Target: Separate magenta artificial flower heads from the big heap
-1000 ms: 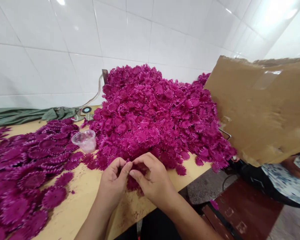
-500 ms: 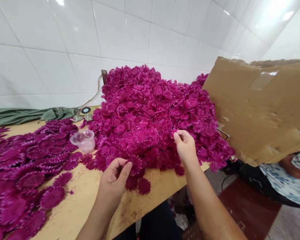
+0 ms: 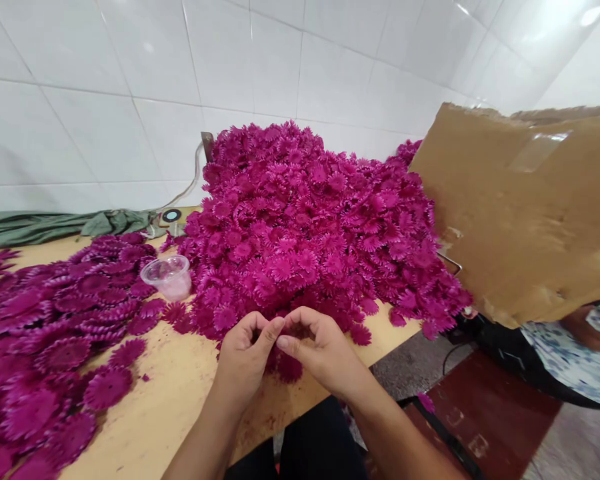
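Just in front of the big heap of magenta artificial flowers point(image 3: 300, 220), my two hands meet at the fingertips. My left hand point(image 3: 243, 353) is closed, thumb against forefinger, on a magenta flower that the fingers now mostly hide. Against it, my right hand point(image 3: 325, 350) pinches with thumb and forefinger; whatever lies between them is too small or covered to make out. Dark magenta flower layers point(image 3: 287, 368) show below the joined fingertips, close to the table surface.
Flat, toothed magenta discs point(image 3: 63, 353) spread over the left of the wooden table point(image 3: 145, 427). A clear plastic cup point(image 3: 173, 277) stands between them and the heap. Green cloth point(image 3: 75, 227) lies along the tiled wall. Cardboard point(image 3: 525, 220) leans at right, partly covering another person point(image 3: 575, 360).
My right hand has come down and left from the heap to meet my left hand. My left hand has shifted slightly right, and its flower is now mostly hidden.
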`<state>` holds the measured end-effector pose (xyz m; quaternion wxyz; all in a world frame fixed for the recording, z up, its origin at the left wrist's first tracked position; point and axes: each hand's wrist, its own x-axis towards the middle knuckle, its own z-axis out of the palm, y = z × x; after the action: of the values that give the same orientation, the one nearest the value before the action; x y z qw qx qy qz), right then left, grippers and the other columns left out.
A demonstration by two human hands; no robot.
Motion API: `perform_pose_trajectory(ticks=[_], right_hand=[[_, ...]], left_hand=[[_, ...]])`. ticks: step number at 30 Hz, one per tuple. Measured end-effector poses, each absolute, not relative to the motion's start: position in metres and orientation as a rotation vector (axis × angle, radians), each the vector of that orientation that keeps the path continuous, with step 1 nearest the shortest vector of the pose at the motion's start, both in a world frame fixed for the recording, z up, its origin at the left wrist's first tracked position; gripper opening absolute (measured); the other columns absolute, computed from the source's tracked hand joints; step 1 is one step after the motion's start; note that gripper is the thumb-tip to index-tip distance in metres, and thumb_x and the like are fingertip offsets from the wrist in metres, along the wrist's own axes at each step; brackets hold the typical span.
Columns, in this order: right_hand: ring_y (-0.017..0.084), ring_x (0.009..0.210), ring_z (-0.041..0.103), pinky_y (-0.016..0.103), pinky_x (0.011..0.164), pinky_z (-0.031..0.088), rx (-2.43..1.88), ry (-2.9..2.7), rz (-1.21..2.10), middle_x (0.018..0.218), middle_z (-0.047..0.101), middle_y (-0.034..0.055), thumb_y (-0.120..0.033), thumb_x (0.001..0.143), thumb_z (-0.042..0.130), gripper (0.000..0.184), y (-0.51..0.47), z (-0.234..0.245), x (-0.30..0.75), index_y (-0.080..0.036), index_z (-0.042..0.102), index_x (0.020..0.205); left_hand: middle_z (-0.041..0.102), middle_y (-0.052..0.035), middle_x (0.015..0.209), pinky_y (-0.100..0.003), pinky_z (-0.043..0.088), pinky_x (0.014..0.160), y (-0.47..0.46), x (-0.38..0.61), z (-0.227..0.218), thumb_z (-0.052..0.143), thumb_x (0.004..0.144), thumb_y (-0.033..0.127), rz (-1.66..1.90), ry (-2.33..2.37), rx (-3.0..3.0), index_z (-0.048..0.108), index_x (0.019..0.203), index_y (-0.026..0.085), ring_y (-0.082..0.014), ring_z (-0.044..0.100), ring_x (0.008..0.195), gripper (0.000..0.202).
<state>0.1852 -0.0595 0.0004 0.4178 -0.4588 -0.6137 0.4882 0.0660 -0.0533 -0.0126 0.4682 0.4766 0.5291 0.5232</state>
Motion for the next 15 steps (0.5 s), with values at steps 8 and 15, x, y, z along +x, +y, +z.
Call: perform_pose_trajectory(ticks=[8,15], right_hand=[[0.013,0.061,0.053,0.028,0.063,0.043,-1.161,-1.216,0.71,0.063,0.057,0.0,-0.031,0.071,0.052,0.013,-0.009,-0.002,0.221,-0.018,0.051,0.068],[0.025,0.106,0.05,0.047,0.095,0.034,-1.311,-1.454,0.086,0.107,0.06,0.0136,-0.031,0.075,0.051,0.024,-0.006,0.008,0.239,-0.017,0.058,0.093]], left_hand=[[0.049,0.0044,0.054,-0.021,0.039,0.05,-0.06,0.064,-0.007,0.065,0.059,0.034,1.381,1.235,1.184,0.054,0.06,0.018,-0.0097,0.045,0.052,0.02],[0.055,0.0025,0.056,-0.022,0.041,0.052,-0.054,0.06,-0.007,0.067,0.056,0.036,1.344,1.267,1.128,0.059,0.064,0.017,-0.0109,0.048,0.054,0.022]])
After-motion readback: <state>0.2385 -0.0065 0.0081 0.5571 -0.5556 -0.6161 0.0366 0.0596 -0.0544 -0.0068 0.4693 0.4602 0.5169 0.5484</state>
